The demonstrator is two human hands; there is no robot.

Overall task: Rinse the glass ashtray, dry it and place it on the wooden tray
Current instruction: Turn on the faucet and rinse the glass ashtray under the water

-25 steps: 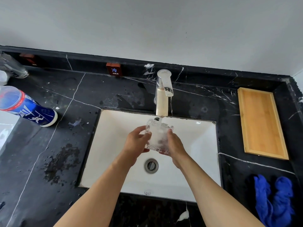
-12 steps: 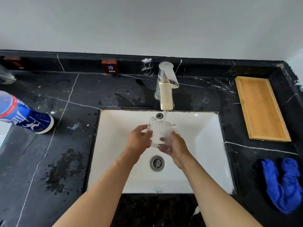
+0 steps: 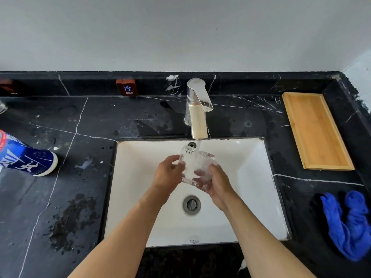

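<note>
The clear glass ashtray [image 3: 195,164] is tilted under the running water from the faucet [image 3: 197,109], over the white sink [image 3: 251,177]. My left hand [image 3: 167,175] grips its left side and my right hand [image 3: 215,182] holds its right and lower edge. Water foams white inside the ashtray. The wooden tray [image 3: 315,131] lies bare on the black counter at the right. A crumpled blue cloth [image 3: 349,221] lies on the counter in front of the tray.
A blue and white bottle [image 3: 26,157] lies on its side on the counter at the left. Wet patches [image 3: 70,217] darken the black marble left of the sink. A small sign reading COLD [image 3: 127,88] stands on the back ledge. The drain [image 3: 191,204] sits mid-basin.
The view has shifted slightly left and down. Both hands keep the ashtray under the stream, turning it a little; the right hand's fingers have moved lower on it.
</note>
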